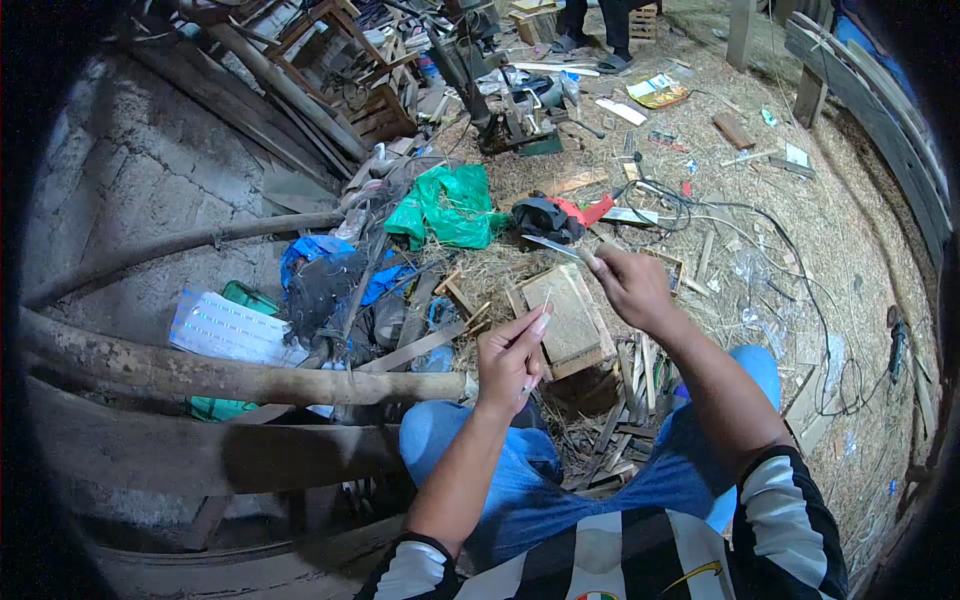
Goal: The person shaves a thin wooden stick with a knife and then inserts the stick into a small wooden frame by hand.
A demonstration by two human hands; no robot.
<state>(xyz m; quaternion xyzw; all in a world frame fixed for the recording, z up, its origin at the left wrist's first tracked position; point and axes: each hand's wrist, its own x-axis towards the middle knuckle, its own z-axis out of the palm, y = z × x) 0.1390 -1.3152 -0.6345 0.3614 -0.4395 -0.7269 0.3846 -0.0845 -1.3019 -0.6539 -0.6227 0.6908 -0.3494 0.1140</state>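
- While the L hand (510,352) pinches a pale, thin sliver (547,299) btwn thumb & fingertips, the R hand (632,287) grips a knife (552,246) w/ the blade apart from it. Step in hand: prob. trimming the sliver by knife, w/ the blade off the work at this instant.
- Landmark = wooden box (565,318), just in front of the person's knees.
- Sliver pos.: over the L part of the box top, apparently held up in the air; can't tell the exact height.
- Knife pos.: blade by the box's far edge; R hand over the box's far-R corner, fingers curled round the handle, which is mostly hidden.
- Knife axis: long axis runs from R hand outward & L across the box's far side; tip points far-L, just short of the dark bundle (540,218) beyond the box. Which way the cutting edge faces: can't tell, too small.
- Sliver axis: roughly in line w/ the pinching fingers; free end points away from the person, toward the box's far side. Rest hidden in the grip, so full length unknown.
- Next move, if more trimming is due, calls for a firm L pinch, blade laid at a shallow angle on the free end, stroke directed away from the L fingertips.
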